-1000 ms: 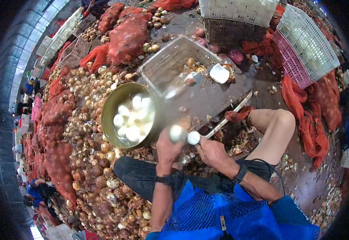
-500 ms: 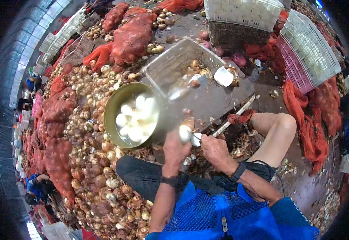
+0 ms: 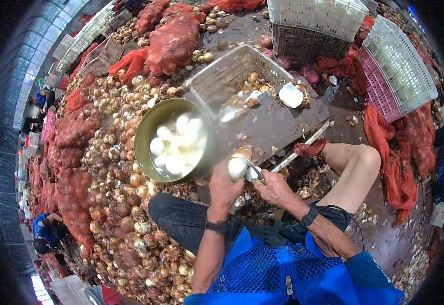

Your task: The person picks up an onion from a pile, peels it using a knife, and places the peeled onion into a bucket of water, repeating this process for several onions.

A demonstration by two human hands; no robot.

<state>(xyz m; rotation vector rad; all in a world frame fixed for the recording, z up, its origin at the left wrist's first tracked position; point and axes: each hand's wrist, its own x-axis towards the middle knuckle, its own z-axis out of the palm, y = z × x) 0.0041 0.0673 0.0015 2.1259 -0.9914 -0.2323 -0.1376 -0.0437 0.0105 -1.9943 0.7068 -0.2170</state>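
My left hand (image 3: pixel 225 186) is closed around a white peeled onion (image 3: pixel 237 168), with brown skin showing at its far side. My right hand (image 3: pixel 275 187) grips a knife (image 3: pixel 255 170), whose curved blade is against or close to the onion. A second white piece (image 3: pixel 253 174) shows behind the blade; whether it is attached is unclear. Left of my hands a green-rimmed bowl (image 3: pixel 145 168) holds several white peeled onions (image 3: pixel 175 163) in cloudy liquid.
Unpeeled onions (image 3: pixel 125 223) are heaped on the left, beside red mesh sacks (image 3: pixel 74 188). A grey crate (image 3: pixel 201 84) with skins lies ahead. Stacked crates (image 3: pixel 318 20) stand behind it, others (image 3: pixel 402 63) to the right. A person (image 3: pixel 46 231) is at far left.
The knife blade has swung up along the onion's right side, and my right hand has shifted slightly. My left hand keeps its hold on the onion. The whole view has shifted slightly.
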